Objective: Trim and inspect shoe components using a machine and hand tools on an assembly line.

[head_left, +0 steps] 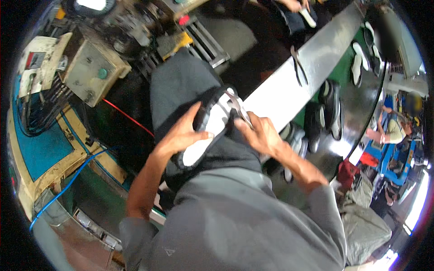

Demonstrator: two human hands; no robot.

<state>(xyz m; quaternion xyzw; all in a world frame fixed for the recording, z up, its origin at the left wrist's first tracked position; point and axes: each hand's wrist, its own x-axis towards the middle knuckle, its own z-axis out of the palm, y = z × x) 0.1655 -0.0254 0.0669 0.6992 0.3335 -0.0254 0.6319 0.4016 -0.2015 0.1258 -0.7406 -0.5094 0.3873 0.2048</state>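
Note:
Over my lap lies a shoe [216, 118], dark at its edges, with its white underside facing up. My left hand [183, 134] is closed on its left side, with the thumb pressed on the white surface. At the far end, my right hand [260, 132] is closed around pincers [234, 101] with curved, brownish arms. Their jaws are at the shoe's edge; whether they bite on it is too blurred to tell. Another slim two-armed tool [298, 67] lies on the metal bench ahead to the right.
A long pale metal bench [287, 101] runs from beside my lap to the far right. Beyond it, a green surface [346, 63] bears several dark shoes [332, 104]. Machinery with a control box [92, 72] stands left. A co-worker's hands [294, 5] hold a white-bottomed shoe at the top.

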